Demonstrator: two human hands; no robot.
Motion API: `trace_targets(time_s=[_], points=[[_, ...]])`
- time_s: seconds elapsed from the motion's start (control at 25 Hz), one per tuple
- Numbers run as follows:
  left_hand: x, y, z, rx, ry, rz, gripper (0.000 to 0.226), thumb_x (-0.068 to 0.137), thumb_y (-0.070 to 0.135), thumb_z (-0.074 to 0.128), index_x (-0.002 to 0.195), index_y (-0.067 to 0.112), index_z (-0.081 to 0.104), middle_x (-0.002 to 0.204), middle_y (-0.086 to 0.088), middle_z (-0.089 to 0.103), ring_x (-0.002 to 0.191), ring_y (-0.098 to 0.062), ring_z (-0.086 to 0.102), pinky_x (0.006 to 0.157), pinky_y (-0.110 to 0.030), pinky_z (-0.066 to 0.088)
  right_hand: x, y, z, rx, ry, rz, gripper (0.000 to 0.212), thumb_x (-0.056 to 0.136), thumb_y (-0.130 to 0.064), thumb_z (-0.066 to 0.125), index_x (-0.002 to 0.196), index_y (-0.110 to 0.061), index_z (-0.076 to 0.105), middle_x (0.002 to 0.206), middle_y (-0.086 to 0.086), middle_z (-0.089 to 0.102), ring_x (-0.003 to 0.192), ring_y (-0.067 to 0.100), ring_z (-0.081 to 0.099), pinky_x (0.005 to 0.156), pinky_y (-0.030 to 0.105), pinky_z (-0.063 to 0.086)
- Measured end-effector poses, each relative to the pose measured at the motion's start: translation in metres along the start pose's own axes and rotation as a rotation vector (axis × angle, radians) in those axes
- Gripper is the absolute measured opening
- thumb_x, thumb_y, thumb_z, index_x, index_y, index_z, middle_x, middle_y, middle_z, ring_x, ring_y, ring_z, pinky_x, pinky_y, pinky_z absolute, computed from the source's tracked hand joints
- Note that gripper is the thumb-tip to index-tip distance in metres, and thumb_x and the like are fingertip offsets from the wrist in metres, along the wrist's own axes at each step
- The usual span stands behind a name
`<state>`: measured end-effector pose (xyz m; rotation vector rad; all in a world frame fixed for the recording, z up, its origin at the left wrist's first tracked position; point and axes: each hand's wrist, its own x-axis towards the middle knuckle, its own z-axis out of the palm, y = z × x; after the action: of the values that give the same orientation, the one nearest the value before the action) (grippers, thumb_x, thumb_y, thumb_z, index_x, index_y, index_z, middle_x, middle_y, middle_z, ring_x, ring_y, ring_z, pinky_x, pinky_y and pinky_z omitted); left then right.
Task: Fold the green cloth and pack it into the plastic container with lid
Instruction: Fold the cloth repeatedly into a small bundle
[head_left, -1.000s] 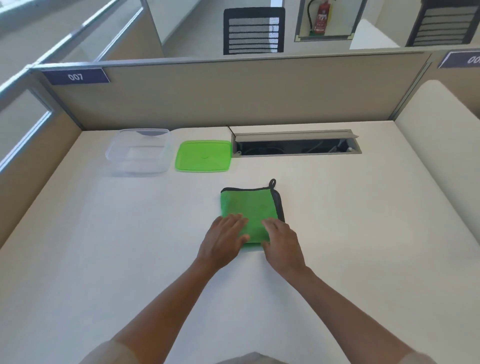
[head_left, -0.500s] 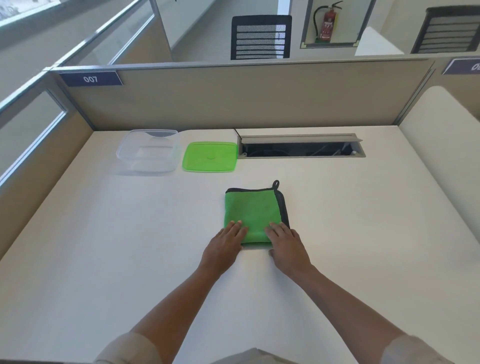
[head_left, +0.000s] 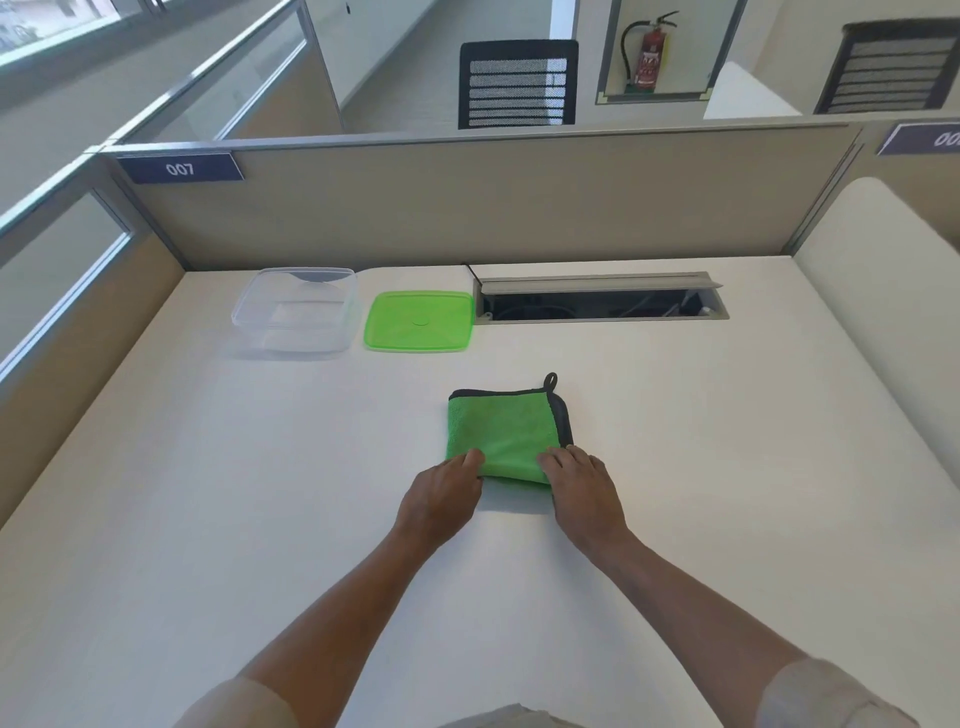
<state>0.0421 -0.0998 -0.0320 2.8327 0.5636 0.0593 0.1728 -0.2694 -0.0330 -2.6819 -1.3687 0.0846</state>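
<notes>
Green cloth (head_left: 501, 436): fuzzy matt terry, dark stitched trim. Beyond it, container (head_left: 296, 312): clear glossy plastic; lid (head_left: 418, 321): translucent green plastic. Desk (head_left: 208, 493): smooth matt laminate.

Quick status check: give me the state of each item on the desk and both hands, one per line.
Cloth: folded into a square, flat on the desk, not yet packed.
Container: open, empty, upright.
Lid: off, lying flat right of the container.
Cable hatch: flap open.
Left hand: at the cloth's near-left corner.
Right hand: at its near-right corner.
</notes>
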Motion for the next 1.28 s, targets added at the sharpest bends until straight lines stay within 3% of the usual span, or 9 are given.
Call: trace_targets(time_s=[0.08,0.16,0.24,0.32,0.52,0.64,0.76,0.96,1.28], points=[[-0.002,-0.003,0.0,-0.033,0.085,0.035,0.016,0.092,0.022,0.048,0.106,0.015,0.053,0.088,-0.003,0.068,0.076,-0.032,0.064,0.064,-0.037,0.048,0.003,0.003,-0.003,0.044,0.027,0.012,0.044,0.08,0.004,0.046,0.117,-0.016,0.059,0.107,0.001,0.063,0.102,0.027,0.057,0.082,0.036,0.045],[-0.009,-0.01,0.002,-0.077,0.114,0.095,0.033,0.088,0.027,0.057,0.119,0.016,0.054,0.111,-0.003,0.069,0.105,-0.025,0.063,0.09,-0.037,0.05,0.004,0.004,-0.006,0.061,0.064,0.042,0.04,0.077,0.003,0.049,0.111,-0.016,0.061,0.095,0.002,0.065,0.087,0.029,0.06,0.066,0.036,0.043],[-0.019,-0.019,0.007,-0.102,0.071,0.136,0.059,0.084,0.031,0.066,0.138,0.015,0.046,0.139,-0.001,0.056,0.133,-0.02,0.046,0.113,-0.04,0.037,0.004,0.005,-0.007,0.059,0.097,0.058,0.039,0.074,0.003,0.053,0.107,-0.016,0.062,0.089,0.002,0.065,0.077,0.029,0.06,0.056,0.034,0.042],[-0.026,-0.028,0.009,-0.112,0.034,0.134,0.07,0.082,0.025,0.071,0.145,0.015,0.041,0.149,0.001,0.048,0.142,-0.019,0.038,0.117,-0.042,0.031,0.004,0.005,-0.008,0.075,0.122,0.061,0.04,0.072,0.004,0.056,0.106,-0.016,0.063,0.087,0.002,0.066,0.074,0.03,0.061,0.053,0.035,0.045],[-0.02,-0.035,0.0,-0.223,0.137,0.053,0.045,0.082,0.008,0.071,0.126,0.015,0.062,0.127,0.0,0.065,0.118,-0.022,0.06,0.1,-0.036,0.046,0.003,0.007,-0.01,0.211,0.184,0.09,0.037,0.072,-0.004,0.068,0.107,-0.014,0.062,0.083,0.004,0.068,0.072,0.031,0.062,0.055,0.036,0.048],[-0.011,-0.037,-0.008,-0.401,0.127,-0.07,0.024,0.091,0.016,0.064,0.115,0.022,0.061,0.104,0.005,0.07,0.093,-0.021,0.063,0.078,-0.035,0.051,0.005,0.012,-0.011,0.391,0.176,0.208,0.031,0.082,-0.021,0.067,0.11,-0.023,0.055,0.079,-0.001,0.064,0.073,0.026,0.06,0.058,0.033,0.045],[0.003,-0.037,-0.012,-0.547,0.123,-0.173,0.007,0.098,0.023,0.055,0.101,0.017,0.056,0.089,0.002,0.067,0.083,-0.025,0.059,0.073,-0.038,0.049,0.014,0.015,-0.012,0.57,0.213,0.354,0.026,0.084,-0.033,0.068,0.102,-0.029,0.049,0.072,-0.007,0.062,0.068,0.021,0.058,0.055,0.031,0.041],[0.031,-0.031,-0.014,-0.613,0.184,-0.327,0.028,0.101,0.029,0.046,0.076,0.021,0.036,0.066,0.004,0.049,0.062,-0.021,0.044,0.053,-0.034,0.031,0.039,0.016,-0.018,0.673,0.24,0.438,0.025,0.084,-0.038,0.066,0.101,-0.031,0.048,0.08,-0.008,0.065,0.075,0.022,0.06,0.061,0.033,0.045],[0.074,-0.032,-0.016,-0.512,0.201,-0.492,0.04,0.1,0.044,0.039,0.068,0.022,0.029,0.065,0.001,0.051,0.06,-0.024,0.046,0.049,-0.035,0.027,0.086,0.028,-0.023,0.655,0.229,0.476,0.022,0.089,-0.044,0.058,0.09,-0.027,0.044,0.073,-0.012,0.056,0.071,0.023,0.057,0.059,0.034,0.039]])
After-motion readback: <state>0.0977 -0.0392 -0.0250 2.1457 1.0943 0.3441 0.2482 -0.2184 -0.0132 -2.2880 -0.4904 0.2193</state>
